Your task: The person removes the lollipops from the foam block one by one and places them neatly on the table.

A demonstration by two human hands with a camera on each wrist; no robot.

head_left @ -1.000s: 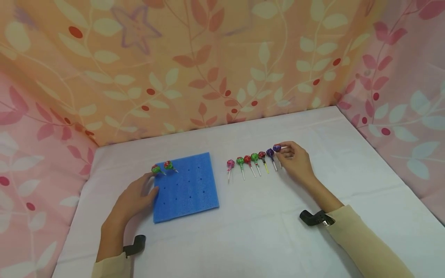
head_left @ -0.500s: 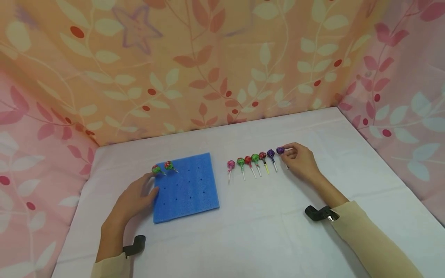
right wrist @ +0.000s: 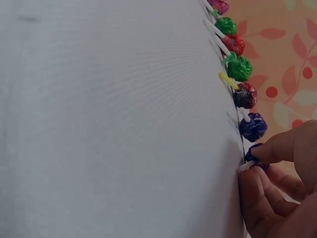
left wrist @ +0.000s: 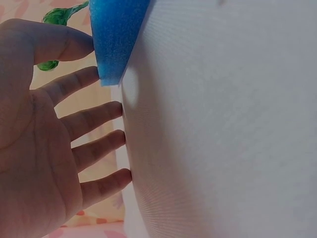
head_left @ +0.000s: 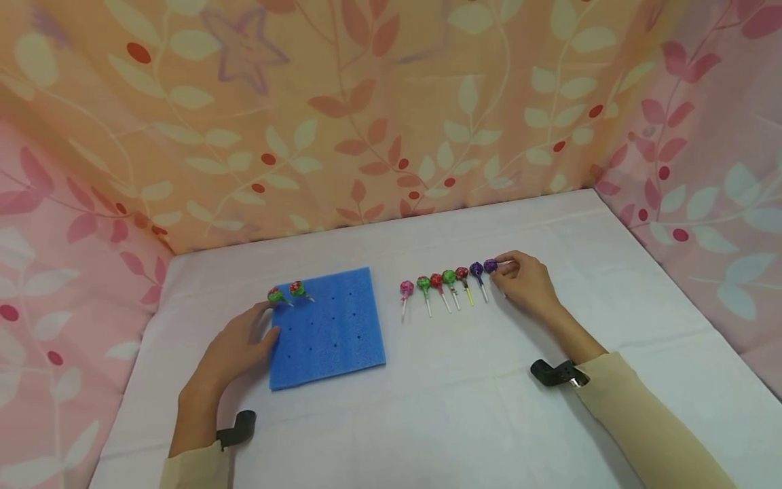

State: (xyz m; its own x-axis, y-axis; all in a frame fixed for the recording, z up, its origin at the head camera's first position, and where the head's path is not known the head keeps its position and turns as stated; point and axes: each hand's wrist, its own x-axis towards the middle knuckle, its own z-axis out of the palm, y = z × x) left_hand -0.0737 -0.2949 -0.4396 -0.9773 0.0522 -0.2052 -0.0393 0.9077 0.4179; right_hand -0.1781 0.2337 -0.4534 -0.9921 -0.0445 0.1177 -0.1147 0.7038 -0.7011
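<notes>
A blue foam board [head_left: 332, 356] with small holes lies on the table. Two lollipops in green and red wrappers [head_left: 297, 288] are stuck in its far left part. My left hand [head_left: 235, 346] touches the board's left edge; in the left wrist view its fingers are spread and nearly straight, fingertips at the board and tabletop. My right hand [head_left: 528, 285] pinches a purple lollipop [head_left: 490, 265] between thumb and fingers. This lollipop is at the right end of a lollipop row, close beside another purple lollipop [head_left: 476, 269]. The right wrist view shows the pinch with the white stick [right wrist: 247, 165] partly covered.
Several more lollipops lie in the row, among them a pink one [head_left: 406, 289], a red one [head_left: 436, 280] and a dark red one with a yellow stick [head_left: 462, 273]. A white cloth covers the table [head_left: 427, 407]. Leaf-patterned curtains [head_left: 379, 122] enclose its far and side edges.
My right hand has shifted slightly right and toward me with the purple lollipop, then slightly back left toward the row. The left hand and the board have stayed in place.
</notes>
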